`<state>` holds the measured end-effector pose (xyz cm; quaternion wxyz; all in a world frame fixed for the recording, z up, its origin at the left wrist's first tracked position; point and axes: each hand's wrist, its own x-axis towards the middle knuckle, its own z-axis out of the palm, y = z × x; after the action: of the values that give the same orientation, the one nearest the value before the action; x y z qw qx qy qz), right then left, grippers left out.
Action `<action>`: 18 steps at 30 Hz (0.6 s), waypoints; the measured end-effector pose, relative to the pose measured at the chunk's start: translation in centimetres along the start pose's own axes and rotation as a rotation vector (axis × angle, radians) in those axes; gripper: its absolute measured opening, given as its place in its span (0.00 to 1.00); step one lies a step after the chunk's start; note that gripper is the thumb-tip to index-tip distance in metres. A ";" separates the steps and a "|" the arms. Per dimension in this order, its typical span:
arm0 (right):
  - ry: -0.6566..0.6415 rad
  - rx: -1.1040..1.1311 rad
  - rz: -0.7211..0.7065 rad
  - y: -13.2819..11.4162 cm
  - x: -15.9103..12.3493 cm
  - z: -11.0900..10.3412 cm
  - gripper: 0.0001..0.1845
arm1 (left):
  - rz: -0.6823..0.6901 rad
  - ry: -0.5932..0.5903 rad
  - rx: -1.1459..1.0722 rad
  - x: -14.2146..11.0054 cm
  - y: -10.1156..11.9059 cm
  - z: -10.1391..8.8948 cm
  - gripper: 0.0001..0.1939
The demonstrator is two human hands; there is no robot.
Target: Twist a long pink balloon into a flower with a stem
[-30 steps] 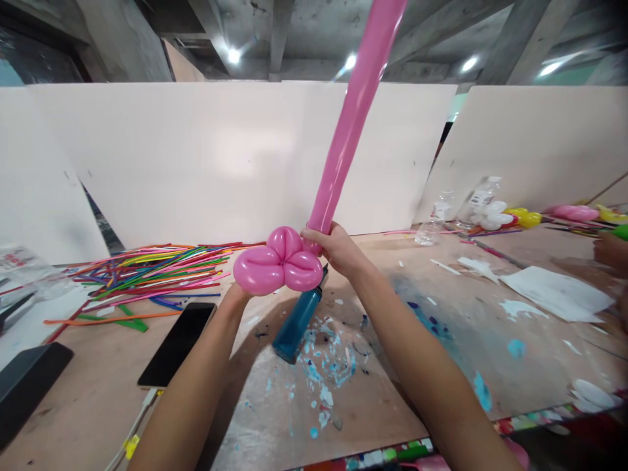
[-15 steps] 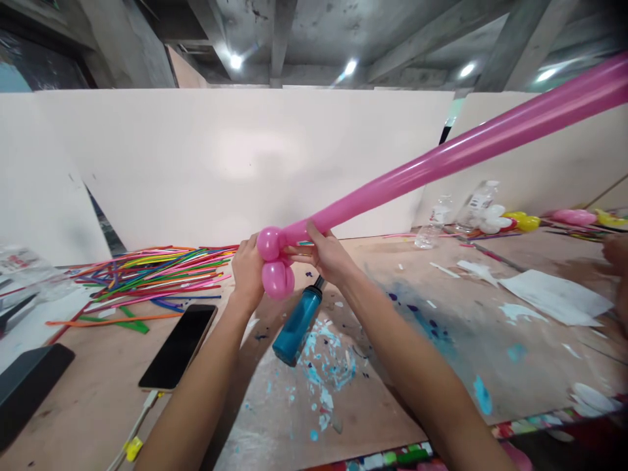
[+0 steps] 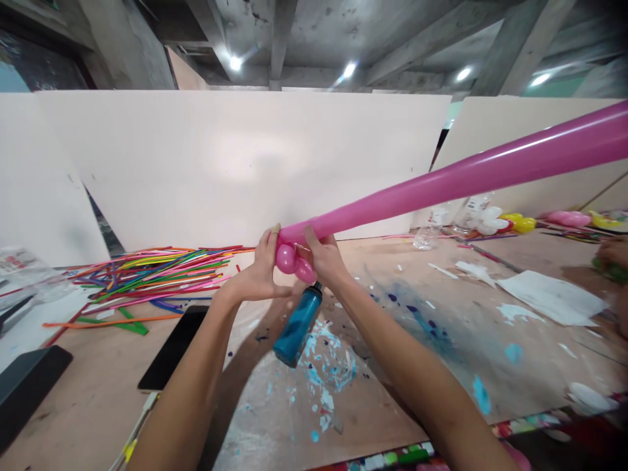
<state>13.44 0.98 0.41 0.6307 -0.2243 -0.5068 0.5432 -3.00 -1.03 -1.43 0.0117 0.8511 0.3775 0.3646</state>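
Observation:
A long pink twisting balloon (image 3: 422, 193) runs from between my hands up to the right edge of the view. Small twisted pink bubbles (image 3: 286, 258) hang below its left end. My right hand (image 3: 324, 258) is closed around the balloon just right of these bubbles, thumb on the near side. Against the balloon's left end rest the fingertips of my left hand (image 3: 260, 268), its thumb stretched out apart below the bubbles. A blue balloon pump (image 3: 298, 327) lies on the table under my hands, its tip near the right hand.
Many uninflated coloured balloons (image 3: 171, 271) lie at the left, with a black phone (image 3: 174, 347) and cable nearer me. White boards (image 3: 245, 157) stand behind the table. Plastic bottles (image 3: 429, 229), paper (image 3: 552, 297) and another person's hand (image 3: 613, 252) are at the right.
The bubbles have turned from the left end to below the balloon. My left thumb has spread away from them. The balloon's far end has dropped lower on the right.

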 end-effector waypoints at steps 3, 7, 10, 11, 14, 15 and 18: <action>0.042 0.080 0.010 -0.4 -0.2 0.5 0.25 | -0.010 0.205 0.039 0.8 0.6 0.2 0.56; 0.066 0.152 0.032 -1.6 -0.5 1.1 0.26 | 0.040 0.338 0.080 1.4 1.3 0.0 0.46; 0.056 0.175 0.025 -2.3 -0.4 1.1 0.27 | 0.069 0.416 0.088 1.3 1.6 -0.6 0.43; 0.044 0.169 0.019 -2.3 -0.4 1.0 0.26 | 0.076 0.420 0.085 1.3 1.6 -0.8 0.42; -0.003 0.097 -0.011 -2.4 -0.3 0.3 0.25 | 0.049 0.353 0.078 1.2 1.9 -1.0 0.41; -0.010 0.061 -0.021 -2.5 -0.2 0.0 0.25 | 0.029 0.322 0.076 1.2 2.0 -0.9 0.41; -0.017 -0.062 -0.010 -3.0 0.0 -0.9 0.24 | -0.007 0.221 -0.003 1.2 2.3 -0.7 0.42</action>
<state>15.66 0.29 2.58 0.6219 -0.2366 -0.5298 0.5259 -1.41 -2.10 0.45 -0.0275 0.8046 0.3788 0.4565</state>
